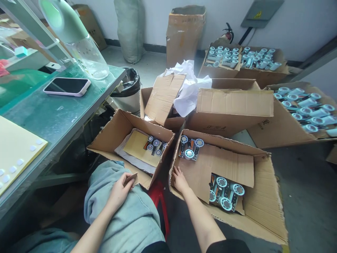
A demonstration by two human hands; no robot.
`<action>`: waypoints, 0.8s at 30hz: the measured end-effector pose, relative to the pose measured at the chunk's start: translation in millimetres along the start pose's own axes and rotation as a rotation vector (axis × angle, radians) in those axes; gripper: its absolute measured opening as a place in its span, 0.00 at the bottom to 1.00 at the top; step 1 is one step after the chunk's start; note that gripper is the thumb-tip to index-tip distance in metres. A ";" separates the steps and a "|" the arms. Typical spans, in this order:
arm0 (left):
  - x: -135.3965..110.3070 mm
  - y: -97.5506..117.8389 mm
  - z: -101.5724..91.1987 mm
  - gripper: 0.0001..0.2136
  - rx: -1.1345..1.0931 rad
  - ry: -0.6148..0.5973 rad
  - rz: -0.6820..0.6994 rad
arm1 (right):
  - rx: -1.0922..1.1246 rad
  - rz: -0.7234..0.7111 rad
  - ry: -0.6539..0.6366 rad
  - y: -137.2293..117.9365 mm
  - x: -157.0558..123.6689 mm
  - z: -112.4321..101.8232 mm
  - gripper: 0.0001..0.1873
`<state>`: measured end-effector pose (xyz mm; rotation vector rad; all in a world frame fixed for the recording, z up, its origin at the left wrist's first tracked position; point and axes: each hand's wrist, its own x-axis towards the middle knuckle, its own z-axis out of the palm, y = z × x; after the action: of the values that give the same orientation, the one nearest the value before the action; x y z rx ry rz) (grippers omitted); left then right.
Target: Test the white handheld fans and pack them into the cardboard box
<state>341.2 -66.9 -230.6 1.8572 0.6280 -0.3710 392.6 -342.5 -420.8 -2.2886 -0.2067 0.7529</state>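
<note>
My left hand [119, 191] rests on my knee and pinches the near flap corner of the left cardboard box [105, 138]. That box holds a yellow sheet and a few small round blue-white parts [154, 144]. My right hand [179, 180] lies flat on the brown cardboard divider sheet [218, 163] inside the right cardboard box [263, 207], fingers spread near its left wall. Round blue-white parts [191, 147] show at the divider's far edge and more such parts [226, 193] under its near right corner.
A green-topped workbench [52, 116] at the left carries a phone [67, 86], a clear jug [86, 56] and a yellow sheet [15, 147]. Further open boxes of blue-white parts [305, 109] stand behind and to the right. A bin [129, 88] and crumpled white paper [189, 88] sit mid-floor.
</note>
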 end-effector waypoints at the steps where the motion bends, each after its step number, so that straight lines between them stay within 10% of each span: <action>1: 0.4 0.5 -0.6 0.12 -0.027 -0.006 -0.007 | 0.054 0.020 0.056 -6.7 1.1 -2.4 0.14; 8: -1.1 11.5 7.1 0.16 -0.238 0.012 -0.026 | 0.503 0.000 0.451 -114.8 -32.5 -25.4 0.17; 14: -22.3 42.8 29.6 0.13 -0.476 -0.113 -0.022 | 0.891 -0.149 0.241 -203.5 -80.3 -15.4 0.13; 19: -33.5 59.8 22.8 0.14 -0.777 -0.111 -0.106 | 1.157 -0.138 0.076 -222.1 -79.0 -14.4 0.19; 24: -26.1 69.8 12.9 0.16 -0.555 -0.188 0.016 | 1.233 -0.197 -0.046 -244.0 -75.4 -23.1 0.20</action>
<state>361.3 -104.2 -168.0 1.2803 0.5217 -0.3169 359.9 -202.3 -208.5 -1.0635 0.0294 0.5713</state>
